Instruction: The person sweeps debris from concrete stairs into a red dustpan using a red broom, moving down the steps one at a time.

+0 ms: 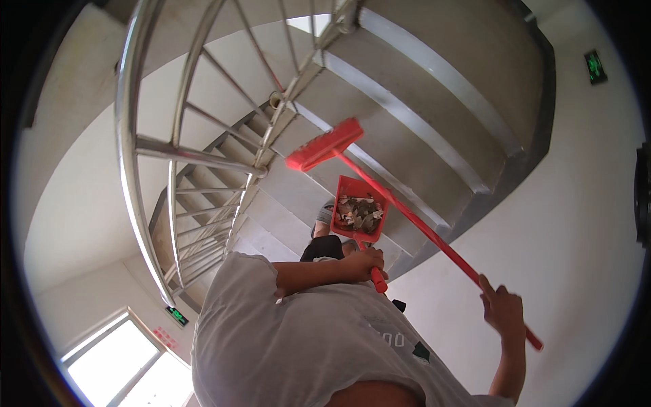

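My left hand (363, 264) grips the short handle of a red plastic long-handled dustpan (352, 186). Dry leaves and scraps of litter (361, 213) lie in its pan, which hangs before my legs and partly hides my feet. Out to the right, my right hand (503, 310) is closed around the upper part of a red broom stick (424, 226). The stick slants across the stairs and crosses in front of the pan's edge in this view. At its far end the red broom head (325, 145) is over the stair steps, slightly blurred; whether its bristles touch a step is unclear.
Concrete stairs (407, 96) with pale strips curve upward ahead. A stainless steel railing (203, 157) borders them on the left, with a lower flight (213, 168) visible beyond it. A white wall (574, 219) stands close on the right. Grey slippers (324, 213) are on my feet.
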Demonstrator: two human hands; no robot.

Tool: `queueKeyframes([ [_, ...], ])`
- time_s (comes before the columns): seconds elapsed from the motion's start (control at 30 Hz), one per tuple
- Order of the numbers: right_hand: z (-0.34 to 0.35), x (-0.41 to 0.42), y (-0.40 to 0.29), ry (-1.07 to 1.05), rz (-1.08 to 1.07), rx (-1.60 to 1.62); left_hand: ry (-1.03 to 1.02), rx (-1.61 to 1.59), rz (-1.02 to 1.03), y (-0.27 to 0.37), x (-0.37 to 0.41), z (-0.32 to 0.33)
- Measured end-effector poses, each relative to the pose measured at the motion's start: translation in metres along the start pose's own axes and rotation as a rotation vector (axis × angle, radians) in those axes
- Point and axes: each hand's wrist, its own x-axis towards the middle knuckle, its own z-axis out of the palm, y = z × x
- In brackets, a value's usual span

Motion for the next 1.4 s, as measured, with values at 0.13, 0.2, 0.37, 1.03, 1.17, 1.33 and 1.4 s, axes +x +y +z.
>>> queueKeyframes([
  [0.13,-0.042,0.108,-0.025,0.028,-0.184,-0.177,0.132,-0.034,-0.117,-0.004,-0.033,-0.020],
  [0.2,-0.065,0.164,-0.059,-0.006,-0.248,-0.212,0.209,-0.044,-0.141,-0.009,-0.049,-0.034],
  [0.37,-0.068,0.273,-0.113,0.125,-0.465,-0.221,0.345,-0.052,-0.207,-0.008,-0.084,-0.066],
  [1.03,0.074,0.155,-0.156,-0.244,0.035,0.243,0.415,-0.011,-0.294,-0.040,-0.129,-0.117],
  [1.17,0.105,0.089,-0.151,-0.305,0.132,0.353,0.432,-0.009,-0.292,-0.028,-0.124,-0.130],
  [1.33,0.139,0.003,-0.145,-0.334,0.298,0.457,0.395,0.029,-0.295,-0.031,-0.128,-0.127],
  [1.4,0.162,-0.042,-0.141,-0.339,0.378,0.495,0.386,0.027,-0.254,-0.034,-0.126,-0.123],
])
